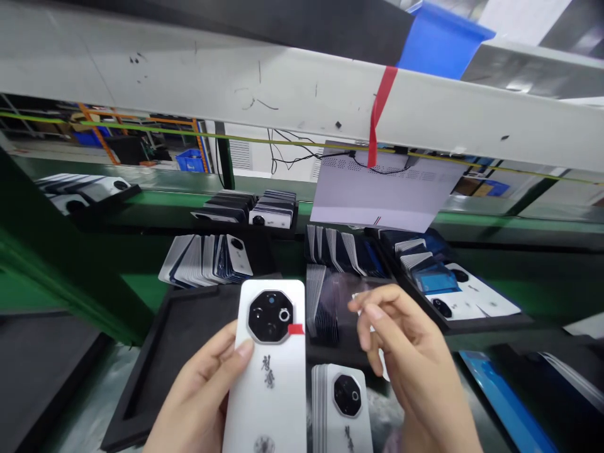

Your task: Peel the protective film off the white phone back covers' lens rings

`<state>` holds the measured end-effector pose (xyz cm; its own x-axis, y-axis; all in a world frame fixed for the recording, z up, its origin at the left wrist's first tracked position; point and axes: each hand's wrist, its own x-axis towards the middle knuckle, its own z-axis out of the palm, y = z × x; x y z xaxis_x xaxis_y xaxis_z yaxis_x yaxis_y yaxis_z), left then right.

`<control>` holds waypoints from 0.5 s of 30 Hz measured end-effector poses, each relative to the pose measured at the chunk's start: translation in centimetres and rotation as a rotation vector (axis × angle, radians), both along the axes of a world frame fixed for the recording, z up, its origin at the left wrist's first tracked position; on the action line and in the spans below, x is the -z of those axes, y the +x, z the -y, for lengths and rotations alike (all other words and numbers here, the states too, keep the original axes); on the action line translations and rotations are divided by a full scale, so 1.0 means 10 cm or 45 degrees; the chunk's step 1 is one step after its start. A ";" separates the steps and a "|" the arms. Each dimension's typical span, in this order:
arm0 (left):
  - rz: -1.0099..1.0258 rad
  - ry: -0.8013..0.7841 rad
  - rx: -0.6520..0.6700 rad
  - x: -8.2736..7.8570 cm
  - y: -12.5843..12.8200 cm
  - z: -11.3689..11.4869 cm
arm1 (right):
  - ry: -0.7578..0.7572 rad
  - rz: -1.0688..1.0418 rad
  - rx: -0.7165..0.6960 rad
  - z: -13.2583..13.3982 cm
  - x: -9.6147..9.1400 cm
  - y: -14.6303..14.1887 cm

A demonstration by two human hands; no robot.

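My left hand (202,384) grips a white phone back cover (278,402) by its left edge, thumb on the front. The cover stands nearly upright and carries a black octagonal camera window, dark lettering and a small red sticker (296,329) at the window's right. Raised to the right, my right hand (401,346) has its fingers bent together at a thin clear film (342,292), which is faint and blurred. Below, between my hands, stands a row of similar white covers (346,402), the front one showing its camera window.
A black foam tray (155,365) lies at left. Behind are rows of covers (207,258), dark-sided covers (325,302), and a right-hand tray with white covers (481,296). Blue film (509,402) lies at lower right. A white shelf beam (283,94) with red tape crosses overhead.
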<state>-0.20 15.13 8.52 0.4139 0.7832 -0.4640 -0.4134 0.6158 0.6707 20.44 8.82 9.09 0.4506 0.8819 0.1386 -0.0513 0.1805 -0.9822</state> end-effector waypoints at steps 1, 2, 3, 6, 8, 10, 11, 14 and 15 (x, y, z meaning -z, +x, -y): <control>-0.033 0.031 -0.036 0.02 0.00 -0.01 | 0.012 -0.006 -0.002 0.04 -0.02 -0.03; -0.061 0.067 -0.054 0.04 0.01 -0.02 | 0.005 -0.027 -0.056 0.08 -0.03 -0.07; -0.085 0.104 -0.054 0.06 0.02 -0.02 | -0.021 -0.043 -0.140 0.10 -0.05 -0.11; -0.130 0.191 0.008 0.14 0.05 0.00 | -0.139 0.133 -0.265 0.09 -0.08 -0.23; -0.129 0.216 0.059 0.16 0.07 0.01 | -0.181 0.348 -0.185 0.02 -0.08 -0.28; -0.123 0.243 0.094 0.17 0.08 0.03 | -0.204 0.445 -0.118 -0.06 -0.07 -0.29; -0.127 0.259 0.108 0.17 0.08 0.03 | -0.216 0.449 -0.105 -0.08 -0.07 -0.30; -0.166 0.304 0.121 0.16 0.07 0.04 | -0.247 0.429 -0.069 -0.10 -0.06 -0.30; -0.182 0.318 0.116 0.15 0.07 0.04 | -0.248 0.431 -0.055 -0.09 -0.06 -0.30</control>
